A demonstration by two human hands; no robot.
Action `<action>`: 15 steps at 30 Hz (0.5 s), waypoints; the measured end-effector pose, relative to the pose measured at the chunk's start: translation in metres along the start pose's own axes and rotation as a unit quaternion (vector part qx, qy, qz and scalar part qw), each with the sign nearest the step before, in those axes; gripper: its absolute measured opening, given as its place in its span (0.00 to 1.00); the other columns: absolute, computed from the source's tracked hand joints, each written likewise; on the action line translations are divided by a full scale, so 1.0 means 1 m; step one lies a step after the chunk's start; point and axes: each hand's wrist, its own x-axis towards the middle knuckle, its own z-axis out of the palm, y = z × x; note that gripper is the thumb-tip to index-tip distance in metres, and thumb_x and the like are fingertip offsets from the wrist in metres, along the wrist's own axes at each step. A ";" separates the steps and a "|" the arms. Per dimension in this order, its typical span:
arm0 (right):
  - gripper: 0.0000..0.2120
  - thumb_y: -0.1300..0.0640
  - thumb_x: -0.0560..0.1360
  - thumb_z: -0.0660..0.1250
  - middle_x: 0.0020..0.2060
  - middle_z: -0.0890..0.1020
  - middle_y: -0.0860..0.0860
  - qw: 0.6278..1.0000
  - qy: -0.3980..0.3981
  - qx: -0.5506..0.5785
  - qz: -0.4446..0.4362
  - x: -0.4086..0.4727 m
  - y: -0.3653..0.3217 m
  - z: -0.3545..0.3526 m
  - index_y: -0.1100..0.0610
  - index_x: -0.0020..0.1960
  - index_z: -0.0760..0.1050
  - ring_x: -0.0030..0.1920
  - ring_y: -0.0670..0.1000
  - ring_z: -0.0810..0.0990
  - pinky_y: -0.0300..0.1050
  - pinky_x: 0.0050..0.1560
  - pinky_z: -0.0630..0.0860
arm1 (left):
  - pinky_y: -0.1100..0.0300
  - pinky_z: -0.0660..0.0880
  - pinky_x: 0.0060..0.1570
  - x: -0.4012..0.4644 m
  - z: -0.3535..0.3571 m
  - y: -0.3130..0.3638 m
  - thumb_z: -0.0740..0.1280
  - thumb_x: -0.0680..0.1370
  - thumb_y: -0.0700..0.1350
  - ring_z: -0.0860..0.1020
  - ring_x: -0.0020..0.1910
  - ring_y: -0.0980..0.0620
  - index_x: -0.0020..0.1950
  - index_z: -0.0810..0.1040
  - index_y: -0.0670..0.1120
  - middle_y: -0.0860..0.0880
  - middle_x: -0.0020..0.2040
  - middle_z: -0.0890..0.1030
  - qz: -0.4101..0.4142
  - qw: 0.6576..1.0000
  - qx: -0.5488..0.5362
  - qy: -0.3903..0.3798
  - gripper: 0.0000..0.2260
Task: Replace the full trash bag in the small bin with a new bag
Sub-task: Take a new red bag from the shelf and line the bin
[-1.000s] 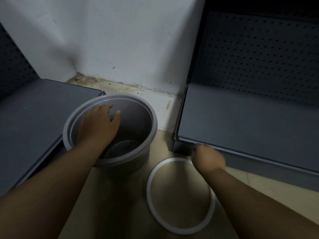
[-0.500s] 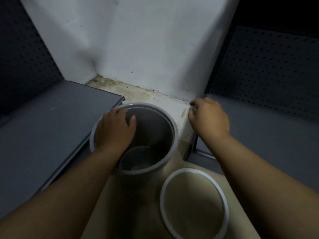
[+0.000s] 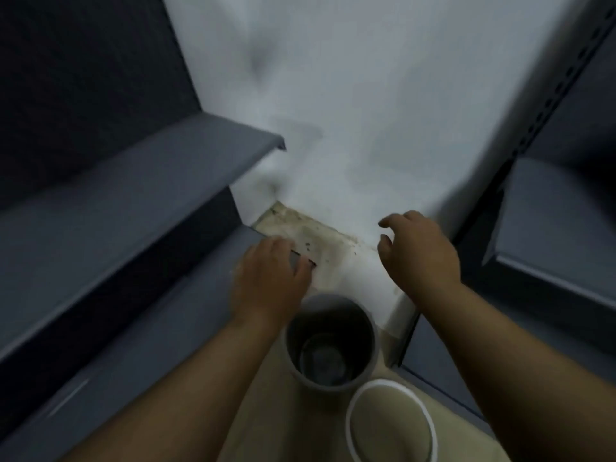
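A: Biggest stuff first?
B: White wall (image 3: pixel 350 95) fills the back, w/ grimy floor strip at its foot. Dark grey shelving (image 3: pixel 100 208) on the left, two tiers, upper one sticking out over the lower. More grey shelving (image 3: pixel 560 211) on the right w/ a perforated upright. Beige floor (image 3: pixel 266 411) btwn them. Whole view is motion-blurred.

A: Where's the bin?
B: Small grey bin (image 3: pixel 330 341), upright on the floor, low centre, btwn the two forearms. No bag in it, you see straight down to the bottom. White ring (image 3: pixel 390 425) lies flat on the floor just beside it, near-right, lower edge cut off by the frame.

A: Hands?
B: Both up past the bin, nr the wall corner. Left hand (image 3: pixel 270 278) palm down, fingers straight-ish, over the end of the lower left shelf; holding nothing. Can't tell if it touches the shelf, too blurry. Right hand (image 3: pixel 416 258) in the air in front of the wall's base, fingers loosely curled, nothing in it. Neither touches the bin.
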 end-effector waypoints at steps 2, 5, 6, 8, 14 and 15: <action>0.16 0.56 0.78 0.58 0.61 0.76 0.53 0.999 0.009 0.004 -0.033 0.011 -0.029 -0.055 0.53 0.65 0.73 0.61 0.56 0.73 0.47 0.48 0.72 | 0.53 0.69 0.54 0.000 -0.062 0.015 0.53 0.76 0.56 0.75 0.56 0.44 0.55 0.76 0.46 0.46 0.56 0.78 -0.018 1.000 0.009 0.006 0.19; 0.16 0.55 0.78 0.59 0.60 0.77 0.53 0.996 0.027 0.016 -0.080 0.025 -0.075 -0.134 0.53 0.64 0.74 0.59 0.55 0.74 0.45 0.45 0.70 | 0.54 0.68 0.57 -0.003 -0.154 0.034 0.58 0.78 0.53 0.75 0.58 0.45 0.57 0.76 0.46 0.46 0.58 0.79 -0.032 0.998 0.043 0.044 0.15; 0.16 0.55 0.78 0.60 0.60 0.77 0.53 0.995 0.030 0.027 -0.094 0.029 -0.090 -0.158 0.53 0.64 0.74 0.59 0.55 0.74 0.45 0.45 0.70 | 0.55 0.68 0.58 -0.006 -0.183 0.040 0.58 0.78 0.53 0.74 0.59 0.46 0.58 0.75 0.46 0.46 0.60 0.78 -0.037 0.996 0.054 0.061 0.16; 0.16 0.56 0.78 0.59 0.60 0.77 0.53 0.991 0.026 0.052 -0.117 0.032 -0.120 -0.203 0.53 0.64 0.74 0.59 0.55 0.73 0.45 0.45 0.70 | 0.55 0.67 0.62 -0.014 -0.241 0.051 0.56 0.78 0.55 0.73 0.63 0.47 0.63 0.74 0.47 0.47 0.64 0.76 -0.051 0.990 0.074 0.105 0.19; 0.17 0.57 0.76 0.60 0.59 0.75 0.54 0.971 0.015 0.052 -0.233 0.019 -0.212 -0.308 0.55 0.64 0.74 0.61 0.56 0.73 0.49 0.54 0.75 | 0.53 0.73 0.57 -0.052 -0.389 0.077 0.53 0.75 0.57 0.78 0.57 0.45 0.60 0.77 0.45 0.46 0.60 0.80 -0.078 0.961 0.110 0.239 0.24; 0.17 0.56 0.76 0.60 0.60 0.75 0.54 0.967 0.018 0.050 -0.251 0.015 -0.227 -0.321 0.55 0.64 0.73 0.61 0.57 0.73 0.50 0.55 0.75 | 0.53 0.73 0.55 -0.060 -0.410 0.079 0.52 0.75 0.57 0.78 0.56 0.44 0.60 0.78 0.45 0.46 0.59 0.80 -0.077 0.956 0.116 0.258 0.25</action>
